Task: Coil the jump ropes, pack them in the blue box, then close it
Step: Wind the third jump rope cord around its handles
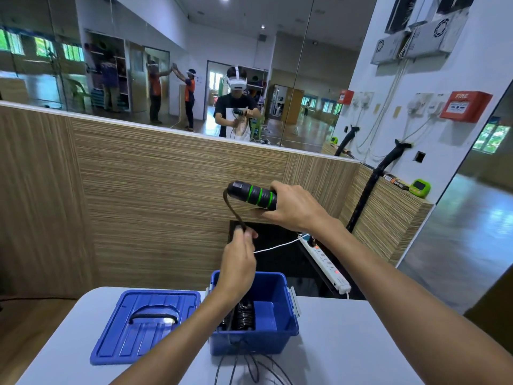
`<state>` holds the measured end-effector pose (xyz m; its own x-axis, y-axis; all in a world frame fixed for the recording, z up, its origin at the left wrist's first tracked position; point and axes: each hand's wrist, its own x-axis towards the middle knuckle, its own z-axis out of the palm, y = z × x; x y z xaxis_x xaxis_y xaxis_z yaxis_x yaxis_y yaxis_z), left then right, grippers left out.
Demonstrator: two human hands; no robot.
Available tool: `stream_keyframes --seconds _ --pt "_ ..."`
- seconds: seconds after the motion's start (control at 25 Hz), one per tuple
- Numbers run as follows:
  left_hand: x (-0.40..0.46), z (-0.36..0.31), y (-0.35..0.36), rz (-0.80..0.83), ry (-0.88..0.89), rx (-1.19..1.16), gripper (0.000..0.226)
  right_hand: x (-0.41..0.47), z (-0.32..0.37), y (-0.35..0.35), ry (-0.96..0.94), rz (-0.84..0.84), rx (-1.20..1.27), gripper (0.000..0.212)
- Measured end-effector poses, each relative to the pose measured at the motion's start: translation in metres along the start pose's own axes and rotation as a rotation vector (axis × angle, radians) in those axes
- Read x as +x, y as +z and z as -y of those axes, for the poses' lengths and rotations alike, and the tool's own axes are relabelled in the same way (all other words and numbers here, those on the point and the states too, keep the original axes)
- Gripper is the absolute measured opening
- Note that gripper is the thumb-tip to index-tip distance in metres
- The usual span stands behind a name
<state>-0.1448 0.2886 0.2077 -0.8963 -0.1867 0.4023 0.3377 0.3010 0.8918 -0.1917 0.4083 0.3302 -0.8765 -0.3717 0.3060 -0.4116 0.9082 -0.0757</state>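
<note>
Above the open blue box [273, 340], the right hand [295, 208] grips the jump rope handle [254, 195] while the left hand [238, 266] fingers [248, 234] pinch its cord [231, 208].

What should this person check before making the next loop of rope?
1. Right hand grips the handle: ok.
2. Left hand pinches the rope: ok.
3. Box open, lid set beside it: ok.
4. Room left in the box beside the coil already inside: ok.
5. Loose rope on the table free of tangles: cannot tell.
</note>
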Motion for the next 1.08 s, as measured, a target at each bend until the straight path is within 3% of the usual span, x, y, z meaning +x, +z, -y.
stream_keyframes --seconds 0.12,0.28,0.48,0.6,0.72,0.84,0.92,1.0,1.08 --pt "0.009 -0.012 0.007 0.088 -0.015 0.063 0.027 0.005 0.000 -0.003 0.019 0.011 0.017 0.067" --pt "0.015 -0.016 0.016 0.173 -0.028 0.066 0.027 0.008 0.001 -0.003 0.053 0.027 0.078 0.069" --pt "0.006 -0.007 0.007 0.427 0.066 -0.195 0.021 0.007 0.009 0.010 0.072 -0.019 0.078 0.045" --pt "0.003 0.010 -0.008 0.664 0.000 -0.251 0.039 0.004 0.015 0.005 0.079 0.003 0.228 0.029" --pt "0.023 0.033 -0.037 0.800 -0.122 -0.198 0.041 -0.014 0.022 -0.012 -0.025 0.166 0.241 0.021" --pt "0.064 0.032 -0.062 0.850 -0.068 0.018 0.017 -0.047 0.034 -0.015 -0.180 0.385 0.119 0.032" --pt "0.091 0.015 -0.068 0.930 0.027 0.272 0.019 -0.065 0.041 -0.006 -0.250 0.449 -0.021 0.048" --pt "0.109 -0.003 -0.066 0.991 0.100 0.504 0.030 -0.076 0.044 0.009 -0.304 0.395 -0.193 0.056" --pt "0.117 -0.023 -0.062 0.960 0.147 0.651 0.023 -0.079 0.041 0.027 -0.261 0.313 -0.270 0.055"
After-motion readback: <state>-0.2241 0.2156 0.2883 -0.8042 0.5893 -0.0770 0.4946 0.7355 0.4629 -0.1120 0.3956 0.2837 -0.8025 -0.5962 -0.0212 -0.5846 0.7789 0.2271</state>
